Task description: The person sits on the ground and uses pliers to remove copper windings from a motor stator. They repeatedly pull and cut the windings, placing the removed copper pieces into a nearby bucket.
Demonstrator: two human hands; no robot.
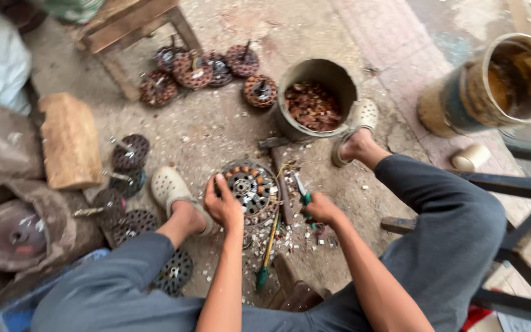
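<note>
Motor stator (250, 187) lies flat on the floor between the feet — left hand (222, 206) bent over its near-left rim, fingers pressed on it. Right hand (322, 209) clamped on green-handled pliers (302, 190), tips at stator's right edge. Bucket (296, 126) close behind; a screwdriver (267, 252) lies in front.

Bare forearms, grey trousers (456, 227) and pale perforated clogs (168, 185) (one on each foot), no sleeves in view

Both hands (222, 204) (322, 209) low between the knees, fingers curled.
</note>
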